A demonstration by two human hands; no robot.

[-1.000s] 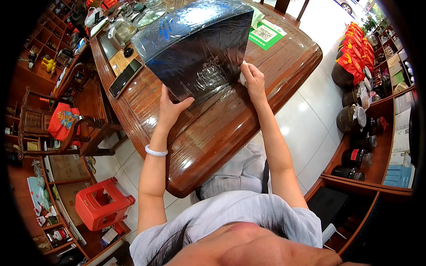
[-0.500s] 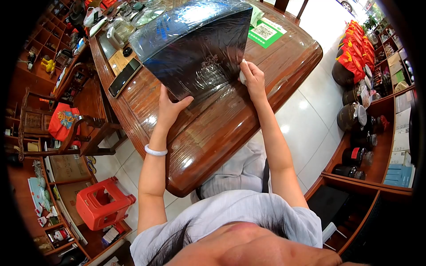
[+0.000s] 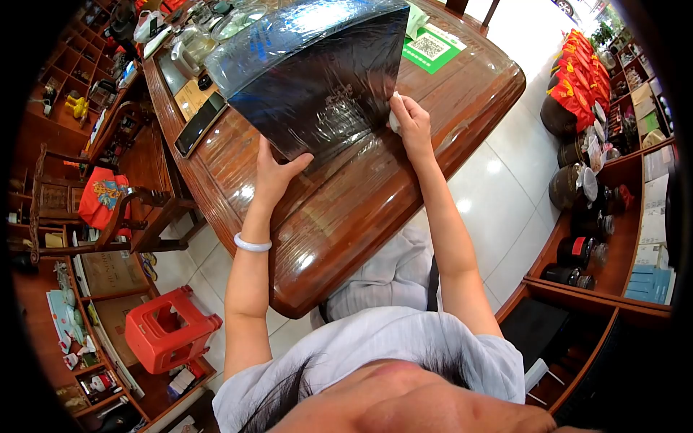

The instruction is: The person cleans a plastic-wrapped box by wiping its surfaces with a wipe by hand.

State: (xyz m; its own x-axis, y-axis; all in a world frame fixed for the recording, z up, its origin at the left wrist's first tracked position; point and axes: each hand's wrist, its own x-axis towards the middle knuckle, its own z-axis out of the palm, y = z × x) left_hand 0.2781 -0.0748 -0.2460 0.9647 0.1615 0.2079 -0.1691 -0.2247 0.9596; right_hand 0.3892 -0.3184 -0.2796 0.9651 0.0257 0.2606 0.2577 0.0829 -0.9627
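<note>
A large dark box (image 3: 325, 86) wrapped in clear, wrinkled film stands over the wooden table (image 3: 346, 209), its wide dark face toward me. My left hand (image 3: 278, 169) grips the box's lower left corner, thumb on the near face and the other fingers partly hidden behind it. At the lower right edge of the box, my right hand (image 3: 411, 126) is closed in a pinch on a small white wad (image 3: 394, 123), which touches the film. A pale bracelet (image 3: 252, 244) circles my left wrist.
A phone (image 3: 201, 125) lies left of the box, near glassware (image 3: 195, 50). Behind the box's right side is a green QR-code card (image 3: 432, 49). A red stool (image 3: 172, 328) and wooden chair (image 3: 108, 198) stand left; shelves with jars (image 3: 577, 251) are right.
The view has shifted very slightly, and the box appears a little farther left. Both hands keep the same hold.
</note>
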